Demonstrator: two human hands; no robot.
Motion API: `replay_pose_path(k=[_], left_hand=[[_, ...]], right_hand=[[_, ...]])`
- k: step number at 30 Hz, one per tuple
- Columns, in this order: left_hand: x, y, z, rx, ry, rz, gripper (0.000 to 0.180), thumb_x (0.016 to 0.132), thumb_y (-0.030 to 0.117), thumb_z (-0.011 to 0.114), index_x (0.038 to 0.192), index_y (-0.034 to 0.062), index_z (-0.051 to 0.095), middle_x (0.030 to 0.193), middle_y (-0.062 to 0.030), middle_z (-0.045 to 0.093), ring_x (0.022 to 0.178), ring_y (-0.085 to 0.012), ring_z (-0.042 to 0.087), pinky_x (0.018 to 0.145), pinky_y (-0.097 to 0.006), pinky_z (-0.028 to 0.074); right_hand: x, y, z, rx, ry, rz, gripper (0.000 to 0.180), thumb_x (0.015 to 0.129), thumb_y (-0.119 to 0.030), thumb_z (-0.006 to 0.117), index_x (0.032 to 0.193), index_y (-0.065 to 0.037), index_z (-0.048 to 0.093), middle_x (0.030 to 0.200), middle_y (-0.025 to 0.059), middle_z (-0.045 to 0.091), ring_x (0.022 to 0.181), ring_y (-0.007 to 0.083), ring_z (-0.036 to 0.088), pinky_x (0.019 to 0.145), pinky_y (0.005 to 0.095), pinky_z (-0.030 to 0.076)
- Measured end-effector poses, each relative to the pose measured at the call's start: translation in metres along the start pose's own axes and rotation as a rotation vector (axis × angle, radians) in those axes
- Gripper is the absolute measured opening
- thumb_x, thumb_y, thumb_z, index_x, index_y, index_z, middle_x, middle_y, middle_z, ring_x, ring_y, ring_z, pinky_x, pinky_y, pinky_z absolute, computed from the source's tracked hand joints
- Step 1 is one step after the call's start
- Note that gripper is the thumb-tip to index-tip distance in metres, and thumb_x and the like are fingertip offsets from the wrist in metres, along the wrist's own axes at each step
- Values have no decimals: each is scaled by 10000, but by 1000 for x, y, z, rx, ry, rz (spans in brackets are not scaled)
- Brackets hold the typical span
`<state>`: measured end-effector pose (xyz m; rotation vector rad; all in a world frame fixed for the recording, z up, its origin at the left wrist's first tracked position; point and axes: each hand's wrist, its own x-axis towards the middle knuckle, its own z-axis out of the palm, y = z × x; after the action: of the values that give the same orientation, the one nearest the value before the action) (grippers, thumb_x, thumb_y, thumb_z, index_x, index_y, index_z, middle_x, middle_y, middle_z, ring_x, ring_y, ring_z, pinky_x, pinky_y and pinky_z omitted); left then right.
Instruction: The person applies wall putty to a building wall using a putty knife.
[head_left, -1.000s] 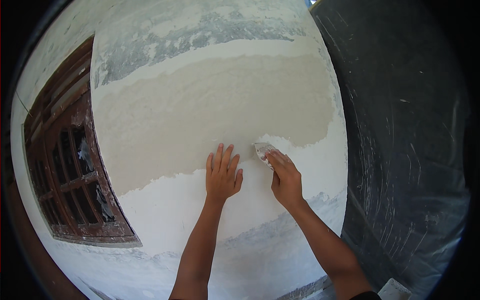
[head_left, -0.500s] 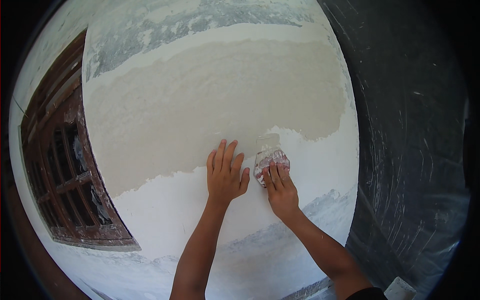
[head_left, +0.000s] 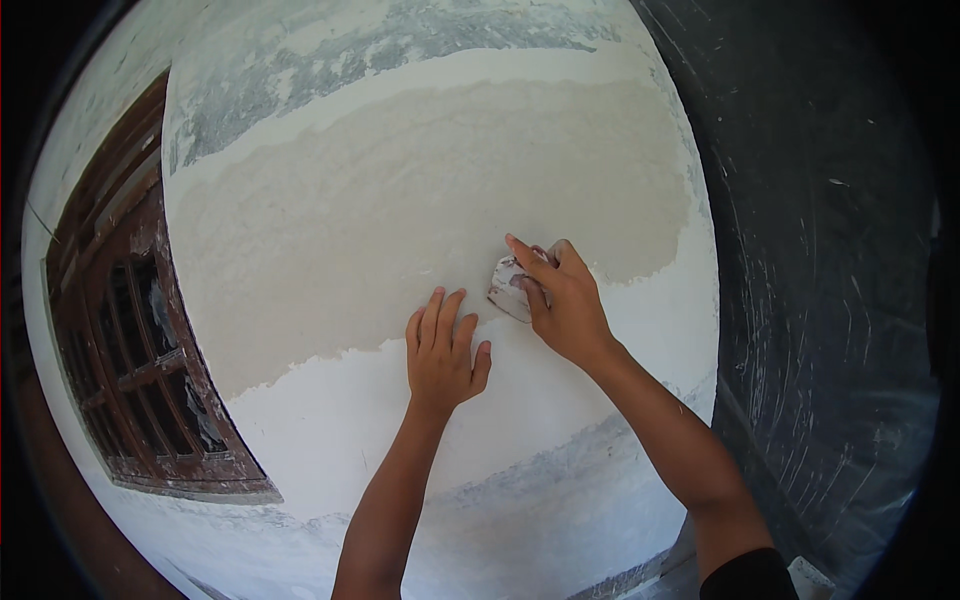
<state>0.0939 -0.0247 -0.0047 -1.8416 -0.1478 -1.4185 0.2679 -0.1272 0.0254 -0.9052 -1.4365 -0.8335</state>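
Observation:
In my right hand (head_left: 572,312) is a small hand-held putty spreader (head_left: 508,290), smeared white over reddish brown. My thumb and fingers pinch it, with the index finger stretched along toward the wall. It is at the lower edge of a beige, damp-looking band of putty (head_left: 380,210) on the wall; whether its edge touches the surface I cannot tell. Left of it, my left hand (head_left: 442,352) lies open with fingers spread, its fingertips against the wall where the beige band meets the white coat (head_left: 330,420).
A brown wooden window (head_left: 150,350) with white splashes is set in the wall at the left. Dark plastic sheeting (head_left: 820,300), streaked white, hangs to the right of the wall's edge. A pale block-like object (head_left: 808,578) shows at the lower right.
My right hand has moved up and turned, carrying the putty spreader up and slightly left from the white area. My left hand has shifted only slightly downward.

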Motion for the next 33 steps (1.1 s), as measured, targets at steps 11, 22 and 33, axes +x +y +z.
replay_pose_path(k=[11, 22, 33], left_hand=[[-1, -1, -3, 11, -8, -16, 302, 871, 212, 560, 1110, 31, 526, 1347, -194, 525, 1311, -393, 428, 1019, -520, 322], [-1, -2, -2, 12, 9, -22, 296, 872, 208, 556, 1106, 31, 521, 1344, -190, 528, 1307, -393, 435, 1016, -516, 320], [0, 0, -1, 12, -9, -11, 312, 858, 203, 567, 1111, 27, 517, 1340, -194, 527, 1305, -395, 434, 1012, -514, 322]], right_hand=[[6, 20, -6, -118, 77, -80, 508, 806, 81, 632, 1262, -141, 664, 835, 97, 504, 780, 258, 515, 663, 387, 397], [18, 30, -30, -474, 330, 45, 507, 785, 71, 651, 1240, -150, 677, 854, 104, 485, 797, 266, 518, 731, 376, 435], [11, 16, -12, -72, 313, -31, 486, 803, 59, 660, 1256, -116, 663, 849, 120, 506, 773, 259, 520, 696, 368, 467]])
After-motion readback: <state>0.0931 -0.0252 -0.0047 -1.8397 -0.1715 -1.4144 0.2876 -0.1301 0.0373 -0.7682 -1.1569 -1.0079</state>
